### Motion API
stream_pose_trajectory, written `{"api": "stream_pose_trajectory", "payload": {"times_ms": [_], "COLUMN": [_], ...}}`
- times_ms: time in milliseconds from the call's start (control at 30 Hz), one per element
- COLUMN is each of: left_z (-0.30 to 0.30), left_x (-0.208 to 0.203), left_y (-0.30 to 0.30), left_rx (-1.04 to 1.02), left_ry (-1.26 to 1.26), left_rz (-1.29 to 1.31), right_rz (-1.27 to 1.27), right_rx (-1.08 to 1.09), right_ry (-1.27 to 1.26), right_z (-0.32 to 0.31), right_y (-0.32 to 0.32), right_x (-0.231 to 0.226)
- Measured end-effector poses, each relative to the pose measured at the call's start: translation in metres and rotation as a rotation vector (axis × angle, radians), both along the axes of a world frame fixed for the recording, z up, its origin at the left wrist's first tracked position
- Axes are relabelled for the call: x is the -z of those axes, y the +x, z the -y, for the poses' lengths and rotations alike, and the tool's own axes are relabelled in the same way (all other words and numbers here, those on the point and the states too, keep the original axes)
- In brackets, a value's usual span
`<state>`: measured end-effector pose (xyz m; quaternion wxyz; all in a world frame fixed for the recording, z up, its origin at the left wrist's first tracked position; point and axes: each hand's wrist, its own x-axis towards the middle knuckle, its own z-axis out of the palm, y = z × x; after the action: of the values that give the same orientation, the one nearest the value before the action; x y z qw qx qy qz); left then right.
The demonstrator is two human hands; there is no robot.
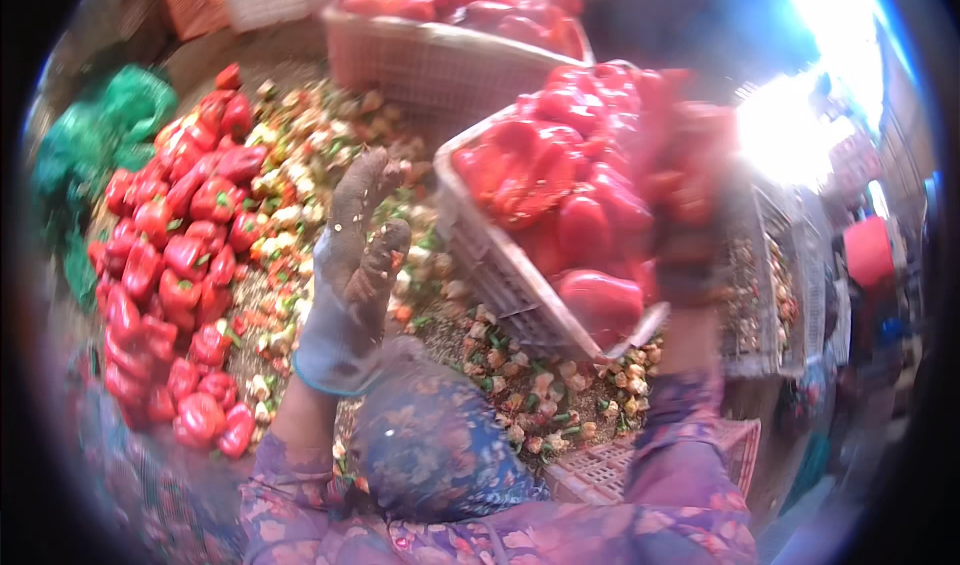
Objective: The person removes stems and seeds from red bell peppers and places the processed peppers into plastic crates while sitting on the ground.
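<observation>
My left hand [352, 255], in a dirty grey-blue glove, is raised above the scraps on the ground. Its fingers point upward, the thumb stands apart, and nothing is in it. My right hand [690, 230] reaches over the right side of a pale plastic crate [490, 262] and is smeared by motion. Red shows around its fingers, but whether it grips a pepper is unclear. The crate is heaped with glossy red bell pepper pieces [585, 227], some split or hollowed. At the left lies a pile of whole red bell peppers [185, 255], nearest my left hand.
Pepper cores and seeds [300, 165] litter the ground between pile and crate. Another crate [430, 70] full of red peppers stands behind. Green netting [120, 125] lies at far left. A pinkish crate [600, 473] sits near my right forearm, and more crates [765, 275] stand at the right.
</observation>
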<state>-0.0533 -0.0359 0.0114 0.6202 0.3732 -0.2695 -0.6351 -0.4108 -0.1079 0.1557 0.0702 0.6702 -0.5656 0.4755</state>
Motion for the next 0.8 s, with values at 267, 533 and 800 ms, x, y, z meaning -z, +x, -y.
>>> {"api": "stream_pose_trajectory", "payload": {"times_ms": [267, 533, 800], "left_z": [-0.071, -0.128, -0.044], "left_x": [0.126, 0.238, 0.136], "left_y": [0.055, 0.245, 0.261], "left_rx": [-0.232, -0.57, 0.193], "left_ry": [0.005, 0.813, 0.812], "left_rz": [1.329, 1.985, 2.24], "right_rz": [-0.295, -0.04, 0.199], "right_rx": [0.149, -0.052, -0.685], "right_ry": [0.503, 0.267, 0.712], "right_z": [0.071, 0.007, -0.047], "right_y": [-0.172, -0.05, 0.172], "right_x": [0.073, 0.037, 0.102]}}
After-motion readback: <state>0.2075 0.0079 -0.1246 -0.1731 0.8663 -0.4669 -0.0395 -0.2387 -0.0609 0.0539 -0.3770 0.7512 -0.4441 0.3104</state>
